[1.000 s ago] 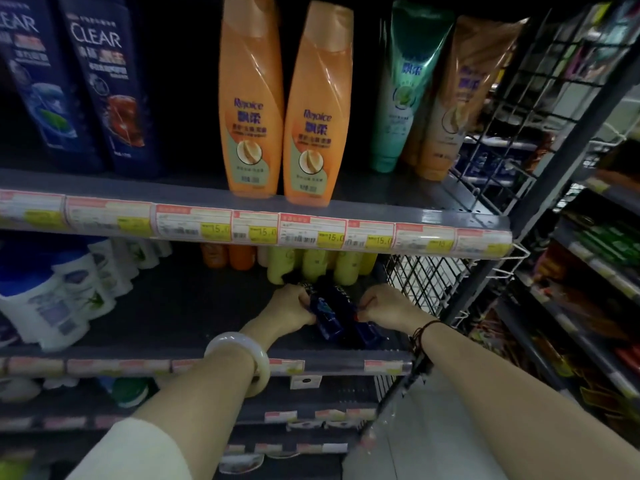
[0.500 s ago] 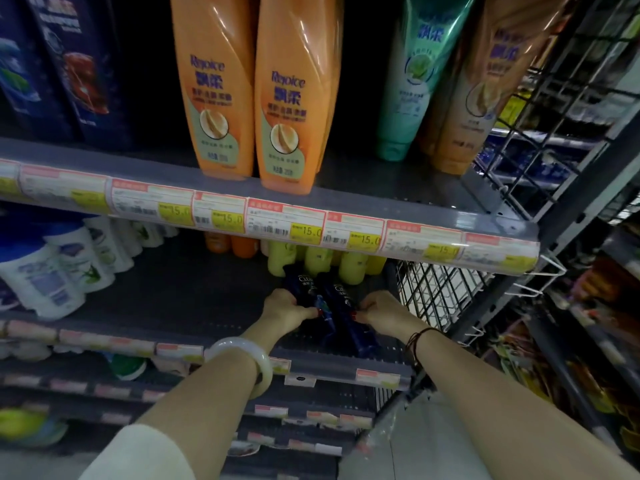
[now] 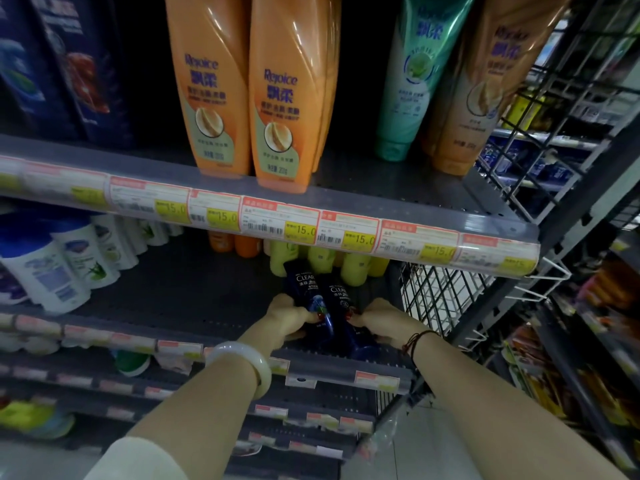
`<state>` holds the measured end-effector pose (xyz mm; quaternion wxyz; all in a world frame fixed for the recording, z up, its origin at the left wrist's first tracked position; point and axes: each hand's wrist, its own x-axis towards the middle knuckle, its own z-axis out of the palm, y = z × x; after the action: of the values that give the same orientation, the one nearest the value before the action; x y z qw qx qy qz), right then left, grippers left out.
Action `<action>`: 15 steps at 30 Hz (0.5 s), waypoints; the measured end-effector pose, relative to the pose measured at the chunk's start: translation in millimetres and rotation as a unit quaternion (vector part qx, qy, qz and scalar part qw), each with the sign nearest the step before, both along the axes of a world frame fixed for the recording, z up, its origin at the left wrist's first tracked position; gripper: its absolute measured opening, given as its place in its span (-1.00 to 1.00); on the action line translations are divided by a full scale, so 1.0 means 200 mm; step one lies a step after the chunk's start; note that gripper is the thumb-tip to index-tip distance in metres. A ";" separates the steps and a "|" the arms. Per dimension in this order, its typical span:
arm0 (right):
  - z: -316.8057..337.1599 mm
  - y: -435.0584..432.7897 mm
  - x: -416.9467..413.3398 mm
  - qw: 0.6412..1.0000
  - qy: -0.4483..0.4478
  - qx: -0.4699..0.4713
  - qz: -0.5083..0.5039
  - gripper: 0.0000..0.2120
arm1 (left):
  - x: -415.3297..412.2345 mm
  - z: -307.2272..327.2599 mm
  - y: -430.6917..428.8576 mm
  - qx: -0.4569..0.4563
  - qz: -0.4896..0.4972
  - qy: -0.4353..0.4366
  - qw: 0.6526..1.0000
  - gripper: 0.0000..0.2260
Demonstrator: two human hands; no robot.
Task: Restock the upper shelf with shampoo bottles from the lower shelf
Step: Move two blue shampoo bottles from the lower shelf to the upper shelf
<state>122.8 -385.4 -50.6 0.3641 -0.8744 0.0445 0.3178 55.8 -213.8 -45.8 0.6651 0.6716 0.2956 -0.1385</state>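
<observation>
Upper shelf (image 3: 398, 188) carries two orange Rejoice bottles (image 3: 249, 98) up front; beneath it, on the lower shelf (image 3: 194, 299), two dark blue Clear shampoo bottles (image 3: 320, 303) sit side by side near its right end — left hand (image 3: 287, 315) grips the left one, right hand (image 3: 384, 318) grips the right one, white bangle (image 3: 242, 363) on the left wrist
</observation>
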 end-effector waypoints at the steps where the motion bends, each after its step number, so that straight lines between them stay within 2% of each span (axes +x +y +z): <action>1: -0.01 0.01 0.00 1.000 0.004 0.014 -0.007 -0.71 | -0.01 0.01 0.01 -0.007 -0.002 -0.002 1.000 -0.56; 4: -0.01 0.02 -0.01 0.998 0.030 0.044 -0.020 -0.41 | -0.02 0.02 0.02 -0.020 -0.011 -0.007 1.000 -0.53; 9: -0.01 0.02 -0.06 0.994 0.041 0.092 -0.051 -0.21 | -0.05 0.05 0.05 -0.043 -0.031 -0.021 0.998 -0.53; 12: 0.01 0.04 -0.10 0.989 0.038 0.118 -0.078 -0.20 | -0.07 0.11 0.07 -0.042 -0.052 -0.024 0.997 -0.50; 15: 0.07 0.08 -0.16 0.982 0.022 0.150 -0.114 -0.31 | -0.10 0.16 0.10 -0.043 -0.075 -0.031 0.996 -0.46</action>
<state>91.7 -368.9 -36.6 0.5238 -0.7919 0.1039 0.2962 36.5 -194.0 -13.5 0.6899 0.6665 0.2178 -0.1800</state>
